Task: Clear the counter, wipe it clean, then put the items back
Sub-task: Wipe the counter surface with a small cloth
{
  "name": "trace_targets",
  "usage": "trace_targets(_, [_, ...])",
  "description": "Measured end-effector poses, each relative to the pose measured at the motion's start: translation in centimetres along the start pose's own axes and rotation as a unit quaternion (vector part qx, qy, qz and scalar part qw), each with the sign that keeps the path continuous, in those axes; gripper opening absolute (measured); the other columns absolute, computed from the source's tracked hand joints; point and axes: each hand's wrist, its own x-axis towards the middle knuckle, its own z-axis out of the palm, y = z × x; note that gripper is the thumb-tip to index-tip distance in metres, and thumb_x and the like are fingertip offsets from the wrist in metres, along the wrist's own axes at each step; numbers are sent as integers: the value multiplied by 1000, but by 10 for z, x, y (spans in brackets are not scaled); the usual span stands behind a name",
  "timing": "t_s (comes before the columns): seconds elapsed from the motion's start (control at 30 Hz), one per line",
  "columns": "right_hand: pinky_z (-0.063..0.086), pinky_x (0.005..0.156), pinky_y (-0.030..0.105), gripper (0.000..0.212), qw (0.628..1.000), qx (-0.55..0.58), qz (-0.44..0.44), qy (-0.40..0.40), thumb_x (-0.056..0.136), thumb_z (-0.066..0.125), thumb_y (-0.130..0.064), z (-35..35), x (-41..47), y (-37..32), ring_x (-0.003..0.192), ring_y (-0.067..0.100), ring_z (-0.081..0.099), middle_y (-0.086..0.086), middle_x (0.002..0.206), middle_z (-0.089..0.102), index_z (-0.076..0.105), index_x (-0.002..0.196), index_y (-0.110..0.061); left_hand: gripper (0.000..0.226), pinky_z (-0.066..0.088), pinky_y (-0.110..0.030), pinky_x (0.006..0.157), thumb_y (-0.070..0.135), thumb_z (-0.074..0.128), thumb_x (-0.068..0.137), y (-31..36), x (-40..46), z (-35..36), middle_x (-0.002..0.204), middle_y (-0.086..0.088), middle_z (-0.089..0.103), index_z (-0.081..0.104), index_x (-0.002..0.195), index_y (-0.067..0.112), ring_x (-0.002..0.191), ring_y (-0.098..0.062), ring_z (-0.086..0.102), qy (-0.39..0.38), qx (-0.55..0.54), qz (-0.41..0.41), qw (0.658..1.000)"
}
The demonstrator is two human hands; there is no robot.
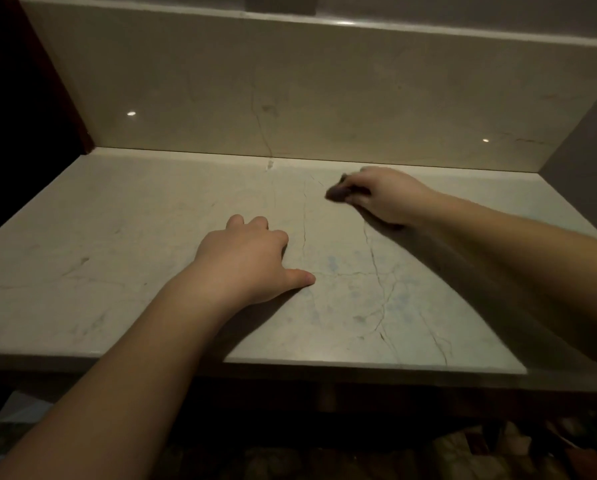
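Marble counter (151,237) is filling the view, pale with thin dark veins, and you are leaning over it with both bare arms reaching forward. Your right hand (387,197) is gripping a small dark wad, most likely a cloth (337,192), and pressing it to the stone toward the back, right of centre and near the backsplash (290,91). The cloth is blurred, so its exact shape is hard to tell; only a little of it is poking out past your fingers. Your left hand (245,261) is resting on the counter near the middle, fingers loosely bent, thumb stretched out flat, holding nothing.

The cloth is looking soft, light and easily bunched, so you are best keeping it balled under your fingers and palm, pressing down rather than pinching a corner. The polished stone is probably slick, letting the cloth glide, though your bracing hand may slip too.

No items are showing on the stone, so the wiping stage seems to be underway, and sweeping room is lying open to both sides. The backsplash is closing off the far side and an angled wall (588,140) the right. The front edge is dropping away near your elbows, and the left end is meeting darkness, so ease off there.
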Motion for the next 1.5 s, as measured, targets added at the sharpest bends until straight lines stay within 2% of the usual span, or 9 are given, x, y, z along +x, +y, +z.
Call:
trace_targets(0.13, [39,80,30,25,999,-14,26,12,95,54,-29,13,26,-4,109,27,55,5,115,62,64,117,-20,63,41,-37,72,78,39,82,-1,-1,2,123,0,50,52,120,30,115,-25,42,5,5,5,1000])
trace_targets(0.3, [39,78,24,27,998,17,-61,-21,93,53,-40,-3,-94,-53,92,10,51,-11,103,53,63,116,-31,66,35,-37,72,77,37,84,-3,-4,6,124,-3,50,53,124,27,117,-27,41,24,17,19,999])
trace_targets(0.4, [45,73,27,34,992,42,-98,-63,91,50,-47,-12,-150,-66,85,13,55,-7,97,57,68,109,-24,67,35,-38,73,76,35,86,-5,-5,6,126,-5,50,52,126,24,117,-28,42,27,16,32,999])
trace_targets(0.53, [38,76,21,25,998,0,-11,-65,93,54,-38,-15,-111,-55,94,10,52,-12,103,54,63,115,-31,68,35,-38,74,76,36,86,-5,-6,5,126,-7,51,55,124,22,116,-29,43,27,22,40,999])
trace_targets(0.67, [38,81,30,28,997,-26,76,-16,96,51,-36,-3,-60,-55,101,19,53,0,114,58,61,121,-26,68,36,-38,74,76,37,85,-5,-6,4,123,-8,53,59,119,21,112,-29,45,28,22,38,999])
trace_targets(0.93, [38,74,17,23,999,31,15,-30,91,61,-32,-7,-177,-108,89,12,55,-4,102,57,67,112,-24,74,46,-41,77,73,31,89,-8,-8,17,127,-9,51,53,130,16,116,-31,44,63,22,46,997])
trace_targets(1.0, [44,76,22,27,998,37,4,-45,90,60,-38,-10,-199,-109,89,13,58,-2,101,60,68,110,-22,74,48,-43,79,72,32,89,-8,-7,18,127,-10,51,52,131,15,116,-31,44,62,13,46,997])
trace_targets(1.3, [43,84,34,28,994,-22,109,-1,94,54,-37,-8,-120,-72,102,23,55,1,113,59,62,118,-27,71,42,-39,78,73,31,89,-5,-9,13,127,-9,52,53,130,19,115,-29,46,51,39,43,997])
trace_targets(1.5, [44,78,30,24,999,28,-22,-22,91,61,-33,-11,-181,-77,93,17,56,-1,106,60,66,114,-27,69,43,-40,80,75,29,88,-4,-10,12,131,-6,49,48,132,25,118,-27,45,37,41,37,998])
